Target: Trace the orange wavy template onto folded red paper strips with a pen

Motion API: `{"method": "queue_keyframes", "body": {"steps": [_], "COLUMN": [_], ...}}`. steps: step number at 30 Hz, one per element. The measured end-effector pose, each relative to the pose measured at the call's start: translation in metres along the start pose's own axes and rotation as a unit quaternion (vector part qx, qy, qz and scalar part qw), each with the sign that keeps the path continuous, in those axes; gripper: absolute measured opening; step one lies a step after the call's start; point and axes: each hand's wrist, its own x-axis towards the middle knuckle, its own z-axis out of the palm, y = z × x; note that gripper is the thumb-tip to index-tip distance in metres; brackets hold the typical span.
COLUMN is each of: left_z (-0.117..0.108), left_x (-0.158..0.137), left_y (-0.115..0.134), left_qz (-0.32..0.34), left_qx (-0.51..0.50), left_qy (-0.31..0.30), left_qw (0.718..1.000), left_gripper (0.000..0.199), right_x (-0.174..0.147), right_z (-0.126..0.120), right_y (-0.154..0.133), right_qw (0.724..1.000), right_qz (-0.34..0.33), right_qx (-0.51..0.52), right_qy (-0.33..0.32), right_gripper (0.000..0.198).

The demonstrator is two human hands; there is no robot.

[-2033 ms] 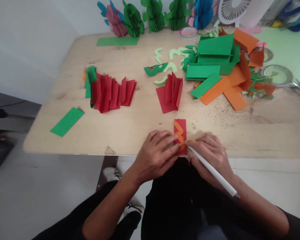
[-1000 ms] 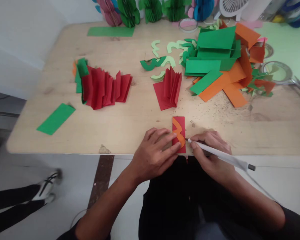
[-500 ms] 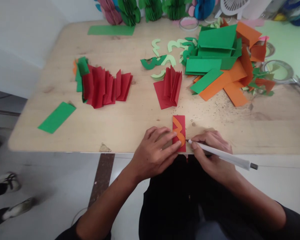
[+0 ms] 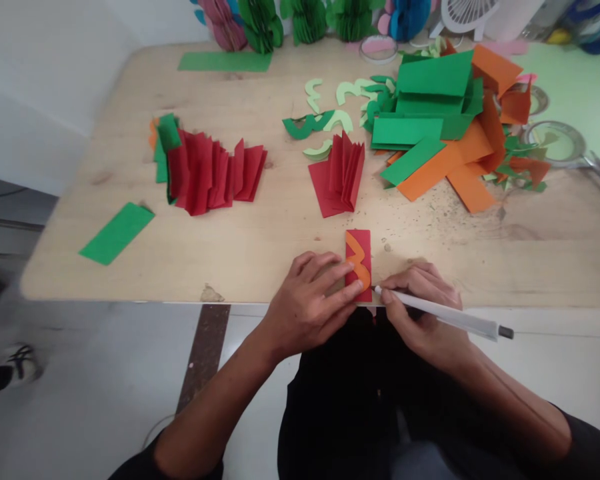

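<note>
At lower centre of the frame, near the front edge of wooden table: red paper strip, with orange wavy piece laid flat upon it. On both, left hand, flat, fingers extended, gripping nothing. In right hand, pinched narrowly, white pen; tip at the strip's right edge, slightly lower than half a second ago. At lower left, only one shoe now, instead of two. At middle, folded red bundles; at upper right, green-and-orange paper heap. Along the top, paper figures and white fan. Below, pale floor with dark stripe.
</note>
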Motion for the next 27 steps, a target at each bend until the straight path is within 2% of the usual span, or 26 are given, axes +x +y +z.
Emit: {"method": "queue_keyframes", "body": {"steps": [7, 12, 27], "left_z": [0.0008, -0.0001, -0.0010], "left_x": [-0.0011, -0.0009, 0.0004], "left_y": [-0.0004, 0.0000, 0.0001], "left_qz": [-0.003, 0.001, 0.007], "left_qx": [-0.004, -0.005, -0.003], "left_qy": [0.001, 0.000, 0.002], "left_qw": [1.000, 1.000, 1.000], "left_gripper": [0.021, 0.019, 0.020], "right_x": [-0.0010, 0.0001, 0.0005], "right_z": [0.0003, -0.0051, 0.0014], "right_y": [-0.0022, -0.0015, 0.0005], "right_qw": [1.000, 1.000, 0.999], "right_qz": [0.003, 0.027, -0.005], "right_qx": [0.016, 0.002, -0.026], "right_qy": [-0.008, 0.013, 0.039], "right_gripper": [0.011, 0.011, 0.011]}}
